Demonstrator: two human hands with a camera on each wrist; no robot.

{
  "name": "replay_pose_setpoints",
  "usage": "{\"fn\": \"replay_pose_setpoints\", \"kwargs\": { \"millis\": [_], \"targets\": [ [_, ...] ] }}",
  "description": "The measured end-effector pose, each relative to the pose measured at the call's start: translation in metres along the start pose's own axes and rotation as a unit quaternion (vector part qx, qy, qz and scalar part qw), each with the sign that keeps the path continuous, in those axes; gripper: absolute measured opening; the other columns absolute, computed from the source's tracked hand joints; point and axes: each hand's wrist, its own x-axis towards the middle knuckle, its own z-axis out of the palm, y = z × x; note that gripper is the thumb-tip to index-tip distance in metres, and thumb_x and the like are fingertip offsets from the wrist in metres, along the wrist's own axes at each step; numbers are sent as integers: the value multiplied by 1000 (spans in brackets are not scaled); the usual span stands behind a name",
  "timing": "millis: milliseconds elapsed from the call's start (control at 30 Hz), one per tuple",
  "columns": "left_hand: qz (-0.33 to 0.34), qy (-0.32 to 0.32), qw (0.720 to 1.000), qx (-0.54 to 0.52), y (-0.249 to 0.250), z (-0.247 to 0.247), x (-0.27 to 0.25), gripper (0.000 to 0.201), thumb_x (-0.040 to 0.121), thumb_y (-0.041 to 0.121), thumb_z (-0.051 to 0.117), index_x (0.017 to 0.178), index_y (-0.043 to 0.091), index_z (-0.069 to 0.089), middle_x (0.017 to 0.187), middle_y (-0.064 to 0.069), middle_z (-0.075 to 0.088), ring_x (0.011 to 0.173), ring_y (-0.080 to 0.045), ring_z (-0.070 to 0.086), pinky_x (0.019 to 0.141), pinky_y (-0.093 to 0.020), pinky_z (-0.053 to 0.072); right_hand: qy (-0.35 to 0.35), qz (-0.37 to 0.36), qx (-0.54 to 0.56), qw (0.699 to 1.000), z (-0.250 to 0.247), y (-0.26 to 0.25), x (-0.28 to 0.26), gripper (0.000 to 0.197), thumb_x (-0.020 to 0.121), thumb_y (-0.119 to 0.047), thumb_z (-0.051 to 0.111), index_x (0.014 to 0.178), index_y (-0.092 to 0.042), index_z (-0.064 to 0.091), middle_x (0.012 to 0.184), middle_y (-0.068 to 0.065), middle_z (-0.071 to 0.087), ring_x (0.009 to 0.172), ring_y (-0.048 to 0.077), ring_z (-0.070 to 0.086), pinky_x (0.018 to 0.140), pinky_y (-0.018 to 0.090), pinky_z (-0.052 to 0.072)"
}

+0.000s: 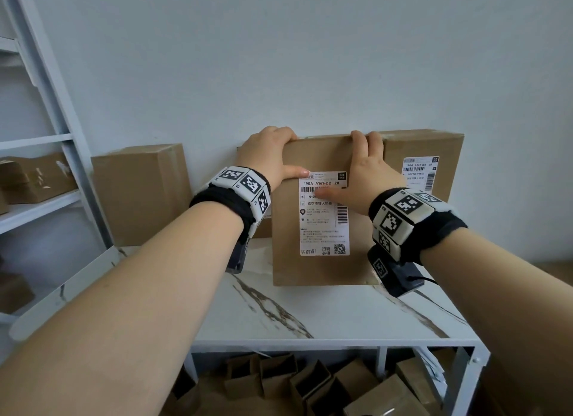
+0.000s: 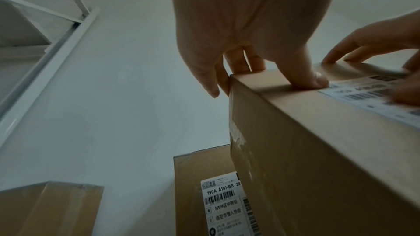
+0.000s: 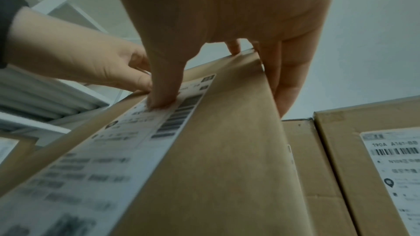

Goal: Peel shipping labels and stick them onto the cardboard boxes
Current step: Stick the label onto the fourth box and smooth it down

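Observation:
A brown cardboard box (image 1: 322, 270) stands upright on the marble table (image 1: 310, 316), with a white shipping label (image 1: 324, 226) stuck on its front face. My left hand (image 1: 279, 155) grips the box's top left corner, fingers over the top and thumb at the label's upper left corner. My right hand (image 1: 366, 167) hooks its fingers over the top edge while its thumb presses the label near the barcode. The left wrist view shows the left hand (image 2: 238, 42) on the box corner (image 2: 318, 150). In the right wrist view the right hand (image 3: 227, 15) thumbs the label (image 3: 113, 150).
A plain box (image 1: 139, 192) stands at the back left. A labelled box (image 1: 424, 155) stands behind on the right, and another labelled box (image 2: 193, 195) behind on the left. A white shelf rack (image 1: 62, 136) with cartons is at the left. Several open cartons (image 1: 310, 384) lie under the table.

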Motion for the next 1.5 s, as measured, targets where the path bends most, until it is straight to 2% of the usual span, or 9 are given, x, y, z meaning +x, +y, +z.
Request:
{"fn": "replay_pose_setpoints", "kwargs": {
  "millis": [167,600,733,933,1000,1100,1200,1367,1500],
  "targets": [
    [5,-13,1000,15,0,-1,1,61,72,49,73,125,26,54,123,-3,54,115,-24,51,92,-32,40,-62,3,-38,997,5,-1,-7,156,41,-67,81,143,-26,-29,153,10,-30,127,31,46,89,41,49],
    [-3,-20,1000,22,1,-2,2,63,72,50,72,126,25,52,124,-1,55,114,-22,53,90,-31,40,-88,-24,-81,993,18,0,-34,155,39,-60,85,143,-34,-26,145,16,-41,131,41,32,92,44,46],
    [-2,-24,1000,9,0,-2,2,62,72,48,73,125,23,52,122,-2,55,112,-21,53,85,-28,39,-63,-25,-2,998,13,11,-29,140,55,-52,83,145,-33,-22,152,9,-31,127,38,43,99,42,43],
    [0,-20,1000,-11,-2,0,1,62,72,46,74,124,22,53,122,-2,55,110,-21,53,84,-27,37,-9,28,61,998,-1,11,-10,113,79,-51,66,146,-28,-23,157,11,8,119,30,54,89,38,46],
    [2,-17,1000,-14,-3,0,1,61,73,46,74,124,21,52,123,-2,55,112,-21,52,85,-26,37,-10,20,63,998,-2,11,-3,103,85,-50,59,147,-28,-20,147,13,32,110,29,58,82,35,45],
    [3,-17,1000,-22,-3,1,1,59,75,43,72,126,20,52,126,-2,54,114,-20,51,86,-25,35,-4,33,65,997,-4,11,4,84,91,-48,49,149,-29,-8,109,12,59,83,26,59,67,33,44],
    [4,-17,1000,-14,-2,1,1,61,75,45,72,127,21,51,128,-1,53,116,-20,50,87,-25,35,6,42,63,997,-7,10,7,75,90,-47,50,148,-26,7,71,0,54,65,21,54,57,32,43],
    [6,-7,1000,-13,-1,2,-4,65,72,48,74,127,23,50,129,0,51,117,-19,50,85,-24,34,13,49,37,998,-8,5,6,87,76,-64,59,139,-22,16,72,-2,61,68,22,61,56,30,48],
    [4,-6,1000,-26,-2,0,-4,61,73,46,74,125,23,52,128,1,52,115,-18,51,85,-25,35,2,48,72,996,-12,10,9,77,81,-50,63,137,-20,20,69,-2,53,67,22,55,56,29,43]
  ]
}}
